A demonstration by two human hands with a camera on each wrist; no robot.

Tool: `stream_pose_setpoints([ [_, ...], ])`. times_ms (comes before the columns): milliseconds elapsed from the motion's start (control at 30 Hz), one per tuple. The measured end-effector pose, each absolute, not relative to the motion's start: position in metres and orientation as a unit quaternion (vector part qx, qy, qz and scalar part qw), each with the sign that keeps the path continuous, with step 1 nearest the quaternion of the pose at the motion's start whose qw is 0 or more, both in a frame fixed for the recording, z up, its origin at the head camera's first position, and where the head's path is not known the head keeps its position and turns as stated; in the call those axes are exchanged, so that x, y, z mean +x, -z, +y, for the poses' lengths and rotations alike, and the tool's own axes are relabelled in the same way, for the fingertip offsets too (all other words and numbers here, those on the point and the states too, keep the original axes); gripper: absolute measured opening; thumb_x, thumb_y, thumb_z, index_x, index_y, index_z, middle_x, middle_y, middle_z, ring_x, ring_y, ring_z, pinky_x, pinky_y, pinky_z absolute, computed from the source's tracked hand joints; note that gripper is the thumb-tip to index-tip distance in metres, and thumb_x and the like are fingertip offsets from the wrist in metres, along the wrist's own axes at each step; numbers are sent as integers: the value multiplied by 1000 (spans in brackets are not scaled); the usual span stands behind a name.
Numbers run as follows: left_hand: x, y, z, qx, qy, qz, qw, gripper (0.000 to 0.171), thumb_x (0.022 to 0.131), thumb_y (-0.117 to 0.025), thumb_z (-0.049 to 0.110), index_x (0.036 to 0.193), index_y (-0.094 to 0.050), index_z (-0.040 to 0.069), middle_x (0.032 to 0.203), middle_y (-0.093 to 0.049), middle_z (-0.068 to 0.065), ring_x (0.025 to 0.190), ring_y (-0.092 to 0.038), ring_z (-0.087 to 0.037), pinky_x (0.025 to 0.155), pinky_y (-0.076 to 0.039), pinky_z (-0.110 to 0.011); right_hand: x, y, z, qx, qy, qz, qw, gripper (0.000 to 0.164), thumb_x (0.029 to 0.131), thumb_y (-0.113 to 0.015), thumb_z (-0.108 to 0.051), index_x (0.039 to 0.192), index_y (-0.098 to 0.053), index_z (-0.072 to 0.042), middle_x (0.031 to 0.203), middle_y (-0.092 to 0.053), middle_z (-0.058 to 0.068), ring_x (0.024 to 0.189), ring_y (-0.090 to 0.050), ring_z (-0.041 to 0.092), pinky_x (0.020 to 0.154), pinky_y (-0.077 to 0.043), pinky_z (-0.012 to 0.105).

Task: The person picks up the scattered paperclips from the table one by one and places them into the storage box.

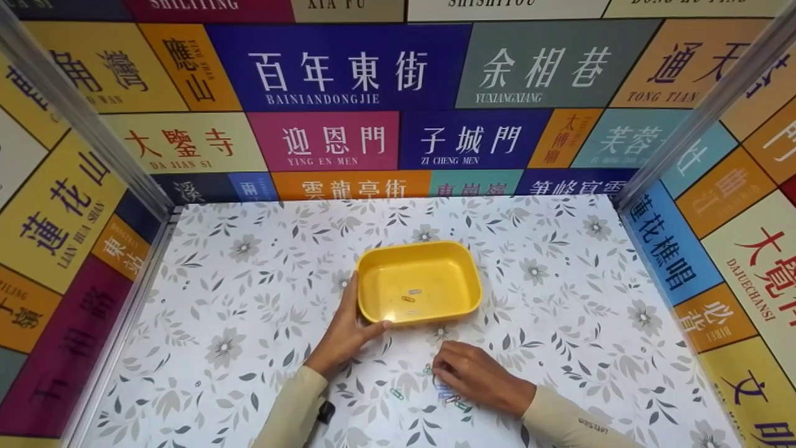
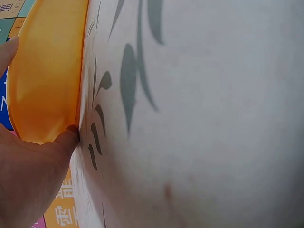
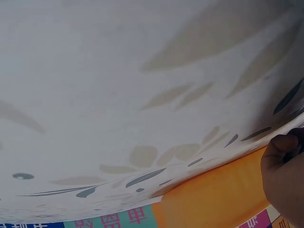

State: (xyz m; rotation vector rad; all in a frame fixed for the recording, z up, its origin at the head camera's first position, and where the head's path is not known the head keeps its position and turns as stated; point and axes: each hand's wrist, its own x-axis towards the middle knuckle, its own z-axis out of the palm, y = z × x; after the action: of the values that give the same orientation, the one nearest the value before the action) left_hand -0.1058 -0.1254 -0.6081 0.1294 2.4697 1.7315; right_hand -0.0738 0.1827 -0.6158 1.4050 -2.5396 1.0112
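My left hand (image 1: 342,336) holds the near left corner of a yellow plastic bin (image 1: 469,292), thumb at the front rim and fingers along the left side. In the left wrist view the thumb (image 2: 66,140) presses against the bin's wall. A few paper clips (image 1: 408,299) lie on the bin's floor. In front of the bin, my right hand (image 1: 476,373) is low over the table with curled fingers. Several coloured paper clips (image 1: 460,406) lie under and beside it, a green one close to its fingertips. Whether the fingers pinch a clip is hidden, also in the right wrist view.
A lone green paper clip (image 1: 397,394) lies on the table between the hands. The table (image 1: 280,249) has a white covering with grey leaves and flowers. Panels of coloured signs (image 1: 339,65) enclose it at the back and both sides.
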Motion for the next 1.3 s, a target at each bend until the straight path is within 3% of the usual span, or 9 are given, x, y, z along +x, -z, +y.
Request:
stream_pose_setpoints([
  [67, -105, 608, -126, 48, -572, 817, 58, 132, 88, -92, 43, 178, 0, 14, 186, -3, -8, 170, -7, -28, 137, -8, -51, -74, 616, 184, 452, -335, -826, 33, 13, 98, -80, -6, 96, -71, -15, 89, -64, -9, 77, -57, 0, 71, -51, 12],
  [367, -104, 606, -126, 28, -558, 826, 71, 131, 88, -91, 45, 179, 1, 24, 186, -2, -1, 170, -3, -25, 137, -5, -52, -74, 612, 189, 395, -356, -847, -12, 10, 99, -78, -7, 99, -76, -17, 79, -64, -14, 69, -53, -6, 63, -50, 12],
  [633, -105, 608, -126, 33, -558, 826, 67, 130, 89, -90, 43, 179, 0, 20, 186, -2, -8, 170, -4, -28, 137, -5, -54, -80, 606, 192, 386, -379, -841, -18, 10, 99, -78, -5, 99, -78, -14, 73, -65, -15, 65, -52, -7, 60, -50, 13],
  [867, -106, 608, -127, 31, -561, 825, 69, 131, 88, -91, 43, 179, 1, 22, 186, -3, -5, 170, -5, -27, 137, -6, -53, -87, 601, 195, 372, -381, -846, -11, 11, 97, -79, -4, 96, -77, -15, 65, -53, -15, 62, -41, -9, 57, -41, 11],
  [1300, -105, 608, -126, 28, -563, 823, 72, 131, 86, -90, 49, 179, 1, 26, 186, -2, 2, 171, -6, -24, 137, -5, -53, -97, 593, 201, 367, -370, -853, -19, 12, 96, -78, -2, 99, -78, -13, 67, -56, -14, 63, -45, -7, 57, -47, 17],
])
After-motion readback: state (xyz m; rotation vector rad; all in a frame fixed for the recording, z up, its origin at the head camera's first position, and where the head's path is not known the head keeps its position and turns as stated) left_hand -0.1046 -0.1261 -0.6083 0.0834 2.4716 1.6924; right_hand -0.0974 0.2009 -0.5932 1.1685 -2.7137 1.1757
